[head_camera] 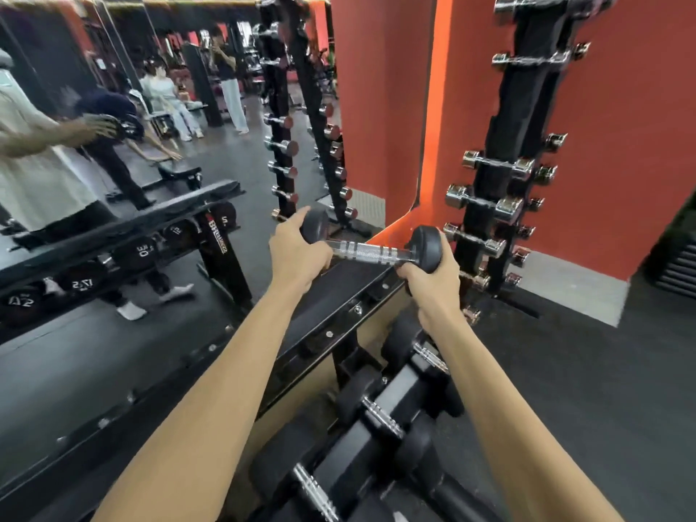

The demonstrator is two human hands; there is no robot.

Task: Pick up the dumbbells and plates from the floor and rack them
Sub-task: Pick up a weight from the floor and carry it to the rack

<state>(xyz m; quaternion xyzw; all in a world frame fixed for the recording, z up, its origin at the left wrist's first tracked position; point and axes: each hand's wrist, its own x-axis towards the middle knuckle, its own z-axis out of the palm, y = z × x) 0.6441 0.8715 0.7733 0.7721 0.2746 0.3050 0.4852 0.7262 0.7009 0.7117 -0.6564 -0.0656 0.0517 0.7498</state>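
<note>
A black rubber dumbbell (pixel 367 251) with a knurled chrome handle is held level above the top shelf of the black dumbbell rack (pixel 324 314). My left hand (pixel 297 250) grips its left head and my right hand (pixel 429 282) cups its right head from below. The top shelf under it is bare. On the lower shelf lie three black dumbbells (pixel 380 416), side by side, running toward me.
A tall black vertical rack (pixel 501 190) with small chrome dumbbells stands against the orange wall to the right. A wall mirror (pixel 132 126) at left reflects people, a bench and another rack. Dark rubber floor (pixel 583 389) spreads to the right.
</note>
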